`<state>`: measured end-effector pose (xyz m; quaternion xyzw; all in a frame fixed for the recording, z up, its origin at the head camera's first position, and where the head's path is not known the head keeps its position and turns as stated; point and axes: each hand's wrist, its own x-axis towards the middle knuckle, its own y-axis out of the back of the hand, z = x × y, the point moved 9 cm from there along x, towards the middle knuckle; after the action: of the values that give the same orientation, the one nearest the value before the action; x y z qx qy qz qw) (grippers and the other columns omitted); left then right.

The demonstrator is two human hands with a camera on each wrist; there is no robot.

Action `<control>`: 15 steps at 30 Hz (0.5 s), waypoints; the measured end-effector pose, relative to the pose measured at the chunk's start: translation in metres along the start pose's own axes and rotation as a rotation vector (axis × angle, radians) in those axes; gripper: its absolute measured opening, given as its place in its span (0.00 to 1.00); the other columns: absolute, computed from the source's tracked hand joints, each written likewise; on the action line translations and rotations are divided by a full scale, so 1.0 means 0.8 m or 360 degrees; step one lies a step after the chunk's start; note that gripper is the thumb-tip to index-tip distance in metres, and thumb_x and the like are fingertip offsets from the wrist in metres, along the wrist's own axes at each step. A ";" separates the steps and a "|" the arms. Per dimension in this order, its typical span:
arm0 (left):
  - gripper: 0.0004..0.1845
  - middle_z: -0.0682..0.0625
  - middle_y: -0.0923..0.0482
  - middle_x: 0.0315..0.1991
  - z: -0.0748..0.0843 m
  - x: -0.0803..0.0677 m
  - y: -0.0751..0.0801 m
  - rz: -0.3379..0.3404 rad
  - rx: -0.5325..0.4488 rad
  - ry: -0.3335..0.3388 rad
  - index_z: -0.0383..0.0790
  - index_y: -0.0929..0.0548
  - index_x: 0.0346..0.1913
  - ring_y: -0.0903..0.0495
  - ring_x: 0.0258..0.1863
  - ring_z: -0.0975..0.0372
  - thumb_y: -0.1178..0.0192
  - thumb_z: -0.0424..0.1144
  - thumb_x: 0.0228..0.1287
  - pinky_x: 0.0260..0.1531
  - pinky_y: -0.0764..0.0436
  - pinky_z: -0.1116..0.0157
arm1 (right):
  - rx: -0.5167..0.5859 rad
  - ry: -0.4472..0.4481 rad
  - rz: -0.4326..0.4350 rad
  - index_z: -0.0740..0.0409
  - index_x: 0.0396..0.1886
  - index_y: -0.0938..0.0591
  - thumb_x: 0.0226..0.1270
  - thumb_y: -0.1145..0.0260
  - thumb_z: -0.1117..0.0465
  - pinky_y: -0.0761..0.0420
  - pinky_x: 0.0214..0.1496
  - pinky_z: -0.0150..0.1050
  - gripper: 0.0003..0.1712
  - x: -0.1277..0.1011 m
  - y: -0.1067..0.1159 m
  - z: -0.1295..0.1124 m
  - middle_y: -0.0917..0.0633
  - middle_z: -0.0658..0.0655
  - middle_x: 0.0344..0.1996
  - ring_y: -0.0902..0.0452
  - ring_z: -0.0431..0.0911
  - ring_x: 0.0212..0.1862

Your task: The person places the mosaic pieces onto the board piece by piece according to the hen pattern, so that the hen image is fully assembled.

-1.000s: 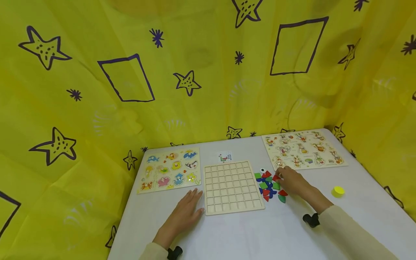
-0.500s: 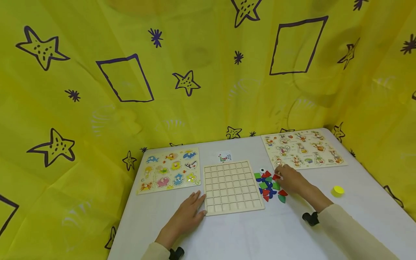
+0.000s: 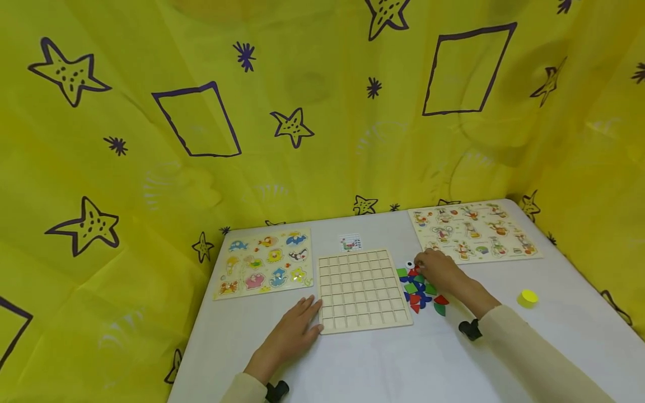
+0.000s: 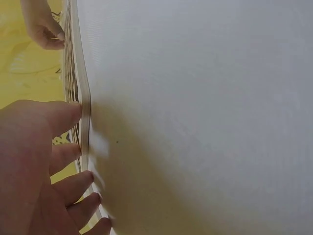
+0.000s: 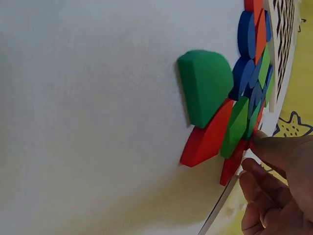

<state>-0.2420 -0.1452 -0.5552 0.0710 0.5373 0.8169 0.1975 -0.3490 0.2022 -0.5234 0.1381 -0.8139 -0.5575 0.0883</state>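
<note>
My left hand [image 3: 292, 331] lies beside the wooden grid board [image 3: 360, 288], fingertips and thumb at its left edge. In the left wrist view, the fingers [image 4: 73, 188] are spread along the board's rim. My right hand [image 3: 443, 274] reaches over the far side of a pile of red, green and blue shape pieces [image 3: 421, 287]. Its thumb [image 5: 266, 147] is right at a red piece in the right wrist view, with the other fingers bent below; I cannot tell whether it is pinched. A green quarter-round piece [image 5: 205, 85] and a red piece [image 5: 208, 134] lie at the pile's near edge.
A small picture card [image 3: 350, 243] lies behind the board. An animal peg puzzle [image 3: 242, 294] is at the left, another picture puzzle [image 3: 478, 235] at the back right. A round white piece with a black dot [image 3: 410, 265] and a yellow cylinder [image 3: 527, 298] also sit on the table.
My right hand has moved a little left, over the far red pieces. My left hand has slid slightly right, up to the board's edge. The board and the pile look unchanged.
</note>
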 end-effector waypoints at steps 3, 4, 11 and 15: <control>0.33 0.44 0.40 0.83 0.000 0.000 0.000 0.0006 -0.0004 -0.0008 0.46 0.33 0.81 0.42 0.82 0.45 0.43 0.52 0.79 0.79 0.36 0.42 | 0.0041 -0.0033 -0.0042 0.62 0.51 0.14 0.77 0.34 0.63 0.19 0.52 0.58 0.10 0.003 -0.001 0.005 0.15 0.60 0.44 0.21 0.55 0.47; 0.33 0.44 0.40 0.83 0.001 0.000 0.000 0.0009 -0.0002 -0.0012 0.46 0.33 0.81 0.42 0.82 0.45 0.43 0.52 0.79 0.78 0.36 0.42 | 0.0057 -0.0036 -0.0061 0.62 0.51 0.14 0.77 0.33 0.63 0.19 0.52 0.59 0.09 0.003 -0.002 0.006 0.15 0.61 0.45 0.22 0.55 0.47; 0.33 0.44 0.39 0.83 0.003 0.000 0.002 0.0016 -0.0014 -0.0016 0.45 0.33 0.81 0.42 0.82 0.45 0.42 0.51 0.79 0.78 0.36 0.42 | 0.0168 -0.0044 -0.0148 0.61 0.50 0.15 0.74 0.31 0.64 0.19 0.51 0.59 0.09 0.001 -0.003 0.014 0.17 0.63 0.46 0.22 0.57 0.49; 0.33 0.44 0.39 0.83 0.003 0.000 0.002 0.0016 -0.0011 -0.0013 0.46 0.33 0.81 0.42 0.82 0.45 0.43 0.51 0.80 0.79 0.36 0.42 | 0.0102 -0.0039 -0.0078 0.60 0.48 0.15 0.75 0.32 0.63 0.20 0.49 0.57 0.08 0.005 0.002 0.013 0.18 0.63 0.44 0.22 0.58 0.48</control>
<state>-0.2414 -0.1438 -0.5531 0.0764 0.5334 0.8193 0.1958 -0.3559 0.2109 -0.5259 0.1539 -0.8288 -0.5346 0.0600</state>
